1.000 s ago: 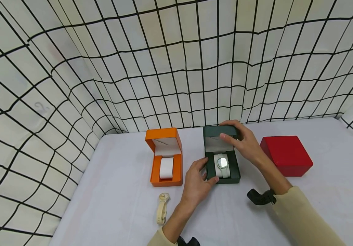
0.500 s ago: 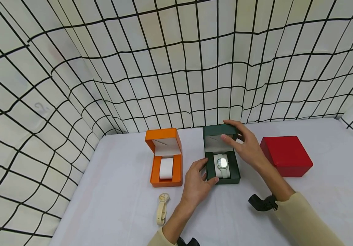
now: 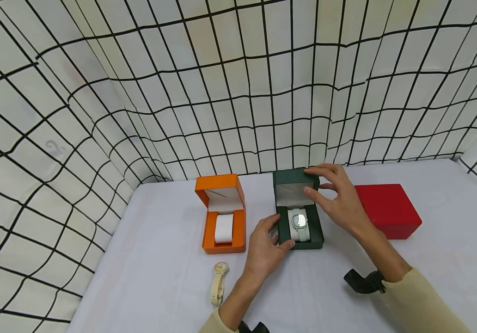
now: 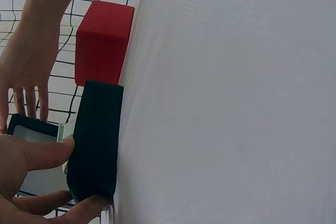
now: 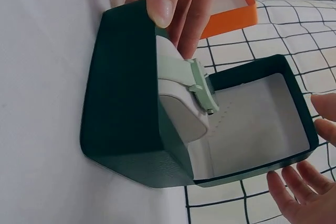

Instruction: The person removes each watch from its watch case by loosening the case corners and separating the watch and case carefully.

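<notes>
Counter [image 3: 159, 277] under white cloth, black mesh [image 3: 222, 88] over pale backing behind and to the left. Red box [image 3: 388, 203], shut, at the right; the right forearm crosses its near left corner, contents unseen. Cream watch [image 3: 218, 283] lies loose in front of the orange box [image 3: 223, 249], its strap end just beside the left sleeve [image 3: 213, 323].

Hard to make out: a black wrist mount [image 3: 255, 327] on the left arm is cut by the lower edge; its fellow on the right shows whole. Glare washes out the dial of the mint watch [image 3: 299, 222]. Markings inside both raised lids too faint to read. In the left wrist view the mint watch is mostly lost behind thumb and box wall.

Containers: orange box open, lid up, a white pillow [image 3: 223, 229] in it. Green box [image 3: 316, 231] stands between orange and red — lid [image 3: 290, 175] raised, mint watch wrapped round a white cushion [image 5: 184, 116] inside.

Hands: left hand [image 3: 265, 247] pinches the green box's near left corner, thumb on the front rim, fingers along the side. Right hand [image 3: 340, 201] loose, fingers spread about the lid's right corner — cannot tell how many fingertips touch.
</notes>
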A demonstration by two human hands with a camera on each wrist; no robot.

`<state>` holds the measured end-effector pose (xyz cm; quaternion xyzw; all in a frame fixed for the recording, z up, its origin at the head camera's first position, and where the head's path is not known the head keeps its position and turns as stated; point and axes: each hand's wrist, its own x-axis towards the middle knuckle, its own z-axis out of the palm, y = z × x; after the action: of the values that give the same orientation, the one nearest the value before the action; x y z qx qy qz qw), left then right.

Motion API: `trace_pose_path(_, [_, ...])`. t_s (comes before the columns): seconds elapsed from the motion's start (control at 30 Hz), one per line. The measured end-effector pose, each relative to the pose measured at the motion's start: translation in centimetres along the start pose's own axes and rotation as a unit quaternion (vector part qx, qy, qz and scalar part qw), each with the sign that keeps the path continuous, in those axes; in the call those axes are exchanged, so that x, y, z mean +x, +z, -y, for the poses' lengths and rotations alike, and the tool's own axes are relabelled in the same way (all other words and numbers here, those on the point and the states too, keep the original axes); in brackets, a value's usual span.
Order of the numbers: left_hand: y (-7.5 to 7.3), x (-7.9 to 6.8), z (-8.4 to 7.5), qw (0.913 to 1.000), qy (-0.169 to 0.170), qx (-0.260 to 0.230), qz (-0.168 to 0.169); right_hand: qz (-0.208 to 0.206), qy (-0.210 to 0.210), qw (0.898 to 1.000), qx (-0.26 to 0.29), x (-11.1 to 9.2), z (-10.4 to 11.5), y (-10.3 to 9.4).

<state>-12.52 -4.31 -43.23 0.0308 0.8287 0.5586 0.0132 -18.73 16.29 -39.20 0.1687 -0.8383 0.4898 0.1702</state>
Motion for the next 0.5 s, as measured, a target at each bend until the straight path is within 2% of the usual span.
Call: trace_pose_path(0.5, [0.1,0.0,0.1,1.0,-0.003,0.0,0.0,-0.094,-0.082,0.992,-0.015,-1.2,0.4,-0.3])
